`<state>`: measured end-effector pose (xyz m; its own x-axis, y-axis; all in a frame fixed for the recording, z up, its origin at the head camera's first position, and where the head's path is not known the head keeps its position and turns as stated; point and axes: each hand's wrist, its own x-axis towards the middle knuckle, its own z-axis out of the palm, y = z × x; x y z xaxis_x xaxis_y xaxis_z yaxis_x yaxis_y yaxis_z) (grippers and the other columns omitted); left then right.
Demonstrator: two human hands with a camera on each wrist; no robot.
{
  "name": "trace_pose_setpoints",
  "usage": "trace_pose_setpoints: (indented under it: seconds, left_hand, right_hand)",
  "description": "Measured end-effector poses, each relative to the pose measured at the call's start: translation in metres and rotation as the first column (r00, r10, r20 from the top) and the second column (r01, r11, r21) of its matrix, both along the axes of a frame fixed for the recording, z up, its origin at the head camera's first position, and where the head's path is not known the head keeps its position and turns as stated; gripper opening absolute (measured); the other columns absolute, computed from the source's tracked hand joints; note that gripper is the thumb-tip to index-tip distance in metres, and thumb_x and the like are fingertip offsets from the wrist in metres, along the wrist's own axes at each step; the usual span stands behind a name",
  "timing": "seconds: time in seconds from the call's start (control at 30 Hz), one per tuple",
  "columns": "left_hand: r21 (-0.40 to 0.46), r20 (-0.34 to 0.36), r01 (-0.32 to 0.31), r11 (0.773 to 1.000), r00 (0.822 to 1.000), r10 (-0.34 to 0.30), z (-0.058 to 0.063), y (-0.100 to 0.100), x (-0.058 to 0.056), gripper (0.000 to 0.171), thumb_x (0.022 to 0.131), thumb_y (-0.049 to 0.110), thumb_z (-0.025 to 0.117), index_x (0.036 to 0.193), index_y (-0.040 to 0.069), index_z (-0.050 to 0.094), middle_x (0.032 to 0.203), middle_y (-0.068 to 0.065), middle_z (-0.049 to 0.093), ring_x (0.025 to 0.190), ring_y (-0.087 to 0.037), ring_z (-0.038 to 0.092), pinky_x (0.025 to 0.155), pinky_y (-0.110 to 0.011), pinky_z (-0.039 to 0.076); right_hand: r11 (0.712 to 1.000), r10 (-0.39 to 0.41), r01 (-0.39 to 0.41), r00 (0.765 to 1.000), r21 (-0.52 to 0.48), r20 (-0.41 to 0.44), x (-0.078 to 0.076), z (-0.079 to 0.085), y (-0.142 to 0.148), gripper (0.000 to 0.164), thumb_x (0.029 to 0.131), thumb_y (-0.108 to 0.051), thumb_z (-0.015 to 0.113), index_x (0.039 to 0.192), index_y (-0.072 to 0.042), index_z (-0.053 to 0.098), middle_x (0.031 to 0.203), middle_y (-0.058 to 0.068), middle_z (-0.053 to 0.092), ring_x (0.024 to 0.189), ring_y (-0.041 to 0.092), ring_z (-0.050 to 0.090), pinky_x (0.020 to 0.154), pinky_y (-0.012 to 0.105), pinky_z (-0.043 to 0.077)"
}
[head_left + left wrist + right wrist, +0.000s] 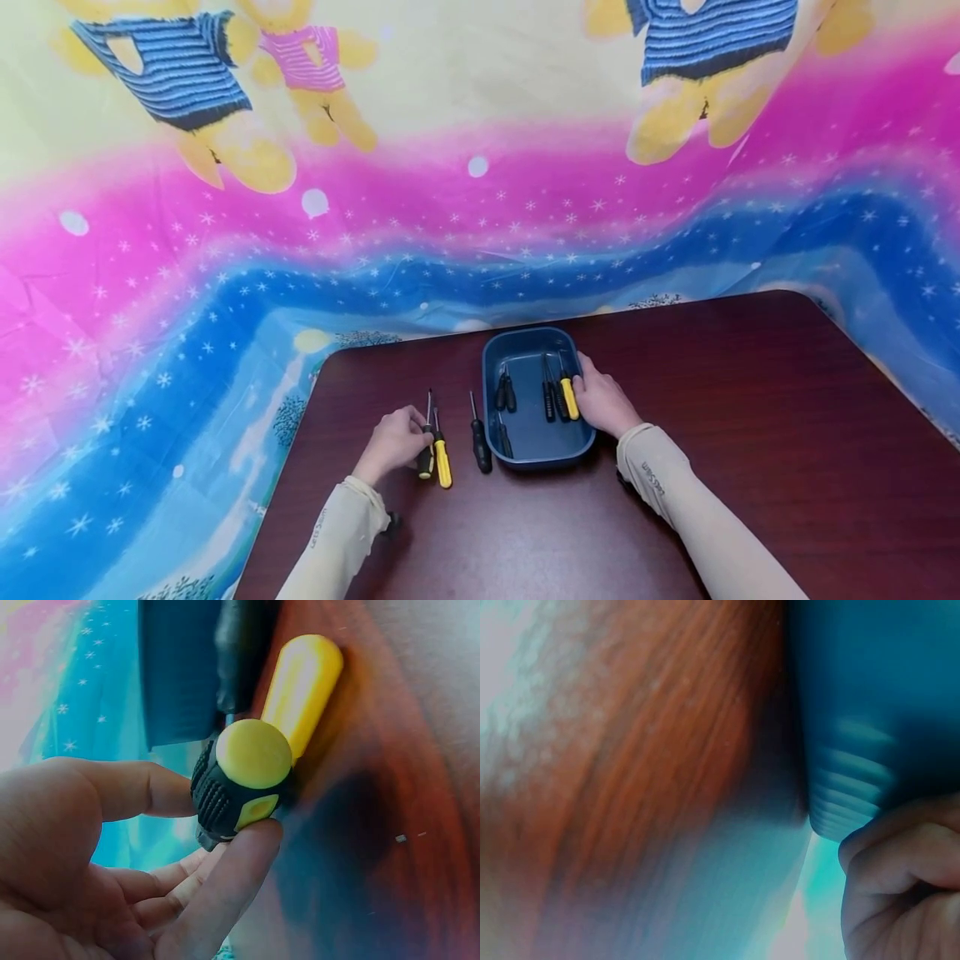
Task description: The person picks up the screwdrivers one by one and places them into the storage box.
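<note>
My left hand (pixel 393 437) pinches the handle of a black screwdriver with a yellow end cap (pixel 255 754), thumb and fingers on opposite sides. Close beside it on the table lies a yellow-handled screwdriver (pixel 443 467). Farther right is a black screwdriver (pixel 480 446), shaft pointing away from me. At the right side of a blue plastic bin (pixel 536 463), my right hand (pixel 603 400) grips the wall, its fingers curled against the outside in the right wrist view. Inside the bin are several black screwdrivers (pixel 549 402) and a yellow-handled one (pixel 570 400).
The dark red-brown wooden table (pixel 750 417) extends to both sides of the bin. Behind it hangs a printed cloth (pixel 480 208) with snowflakes and bears, meeting the table's back edge. The loose screwdrivers lie left of the bin.
</note>
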<state>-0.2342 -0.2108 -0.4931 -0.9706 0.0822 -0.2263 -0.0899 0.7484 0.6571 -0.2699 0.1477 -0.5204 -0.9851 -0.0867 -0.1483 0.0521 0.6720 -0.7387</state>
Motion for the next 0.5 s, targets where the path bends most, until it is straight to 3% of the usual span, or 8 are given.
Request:
trace_pose_setpoints:
  seconds: [0.3,0.5]
  left_hand:
    - [0.063,-0.008,-0.019,0.998,1.000,0.020,0.004,0.005,-0.005,0.019,0.094,0.006,0.069,0.110,-0.002,0.062,0.089,-0.012,0.069,0.062,-0.018,0.070,0.057,-0.035,0.061]
    - [0.132,-0.019,-0.024,0.991,0.999,0.027,0.007,0.011,-0.014,0.019,0.095,0.006,0.069,0.111,-0.001,0.062,0.089,-0.011,0.067,0.064,-0.018,0.070,0.059,-0.035,0.062]
  right_hand:
    - [1.000,-0.012,0.012,1.000,0.001,-0.005,0.001,0.000,0.000,0.060,0.113,-0.025,0.034,0.166,-0.007,0.014,0.123,0.023,0.067,0.092,0.025,0.067,0.089,0.049,0.055]
    - [1.000,-0.009,0.009,1.000,0.003,-0.007,0.001,-0.001,0.000,0.060,0.113,-0.023,0.035,0.166,-0.006,0.014,0.110,0.019,0.069,0.083,0.021,0.066,0.083,0.046,0.056]
